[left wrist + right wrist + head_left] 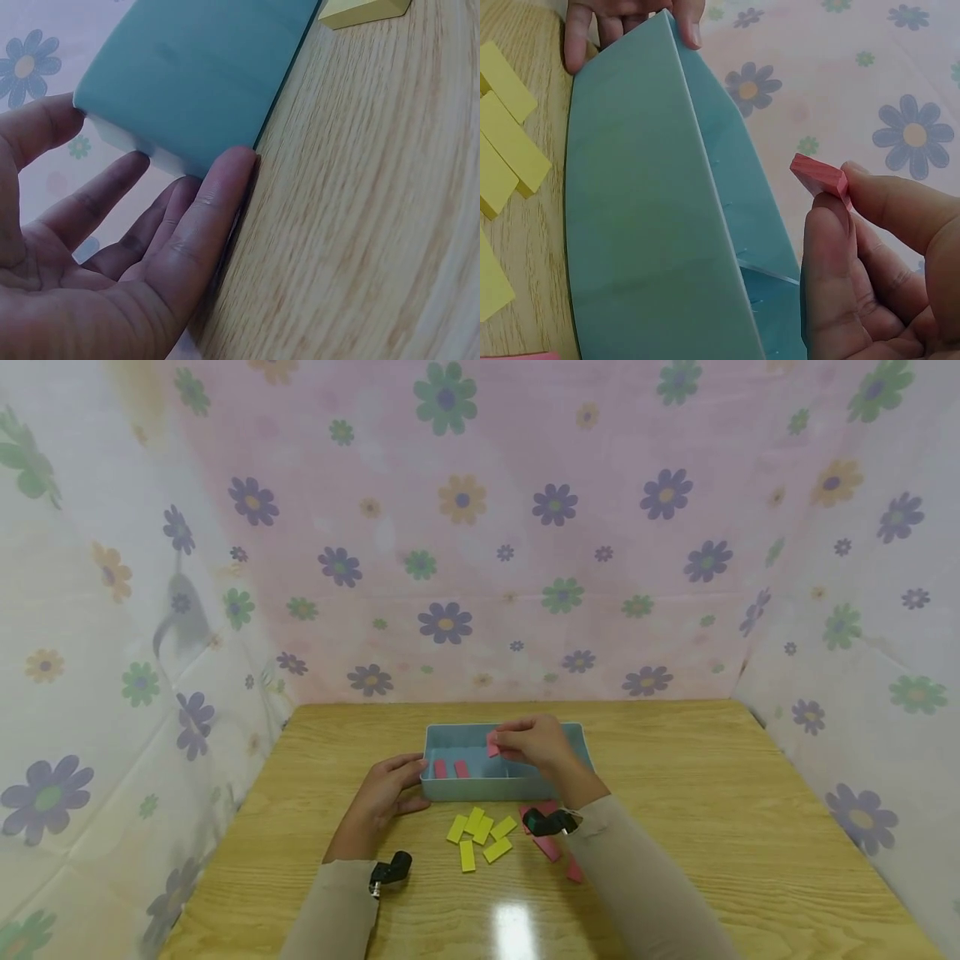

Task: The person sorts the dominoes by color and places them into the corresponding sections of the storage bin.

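A light blue box (480, 790) stands on the wooden table, with two pink blocks (440, 769) in its left part. My left hand (384, 793) rests against the left end, thumb (229, 169) at the lower front corner and the other fingers spread along the end wall up to the rim. Over the box, my right hand (536, 745) pinches a small flat pink block (821, 176) between thumb and fingertips. The hand and wrist hide part of the box's right side.
Several yellow blocks (467, 856) lie loose in front of the box. More pink blocks (547, 847) lie to their right, partly under the right forearm. Flowered cloth (480, 652) hangs behind the table and along both sides.
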A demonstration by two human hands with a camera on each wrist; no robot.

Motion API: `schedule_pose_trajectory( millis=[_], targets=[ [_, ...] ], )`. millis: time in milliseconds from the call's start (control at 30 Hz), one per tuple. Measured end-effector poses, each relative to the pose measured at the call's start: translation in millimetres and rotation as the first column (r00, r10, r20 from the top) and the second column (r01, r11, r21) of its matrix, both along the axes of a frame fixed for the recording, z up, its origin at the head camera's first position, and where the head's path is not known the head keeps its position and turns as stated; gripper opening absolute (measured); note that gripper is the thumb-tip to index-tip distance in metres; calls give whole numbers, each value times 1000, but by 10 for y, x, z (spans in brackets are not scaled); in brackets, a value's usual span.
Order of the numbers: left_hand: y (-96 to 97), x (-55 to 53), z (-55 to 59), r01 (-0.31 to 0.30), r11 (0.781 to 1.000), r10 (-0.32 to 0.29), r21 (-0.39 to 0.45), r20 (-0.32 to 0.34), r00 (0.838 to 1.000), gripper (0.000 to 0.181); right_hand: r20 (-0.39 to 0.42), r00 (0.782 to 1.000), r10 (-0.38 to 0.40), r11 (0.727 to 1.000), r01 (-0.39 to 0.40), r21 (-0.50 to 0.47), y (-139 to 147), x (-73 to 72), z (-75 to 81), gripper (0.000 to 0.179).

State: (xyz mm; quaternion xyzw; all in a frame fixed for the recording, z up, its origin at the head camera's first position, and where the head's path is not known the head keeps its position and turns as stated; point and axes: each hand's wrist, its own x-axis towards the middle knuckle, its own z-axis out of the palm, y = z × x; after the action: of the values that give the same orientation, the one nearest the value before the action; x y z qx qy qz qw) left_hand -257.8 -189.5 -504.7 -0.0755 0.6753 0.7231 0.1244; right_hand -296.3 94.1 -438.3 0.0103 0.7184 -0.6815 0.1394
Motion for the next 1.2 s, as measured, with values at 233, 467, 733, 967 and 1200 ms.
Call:
schedule_pose_trajectory(
  millis=[233, 467, 733, 967, 1200],
  targets=[
    [8, 11, -18, -11, 1000, 11, -5, -9, 1000, 53, 9, 1000, 6, 998, -6, 56, -65, -21, -18, 31],
    [14, 16, -6, -14, 1000, 14, -6, -18, 1000, 50, -11, 1000, -7, 989, 8, 149, -163, -27, 15, 22],
    [17, 13, -2, -9, 1000, 8, -14, -29, 1000, 49, -9, 999, -34, 983, 35, 179, -212, -108, 21, 20],
    [16, 11, -6, -4, 1000, 4, -10, -31, 1000, 49, -4, 999, -35, 980, 35, 197, -219, -103, 13, 18],
    [5, 27, -4, 0, 1000, 0, -4, -29, 1000, 50, 3, 999, -49, 975, 47, 218, -231, -91, -14, 17]
  ],
)
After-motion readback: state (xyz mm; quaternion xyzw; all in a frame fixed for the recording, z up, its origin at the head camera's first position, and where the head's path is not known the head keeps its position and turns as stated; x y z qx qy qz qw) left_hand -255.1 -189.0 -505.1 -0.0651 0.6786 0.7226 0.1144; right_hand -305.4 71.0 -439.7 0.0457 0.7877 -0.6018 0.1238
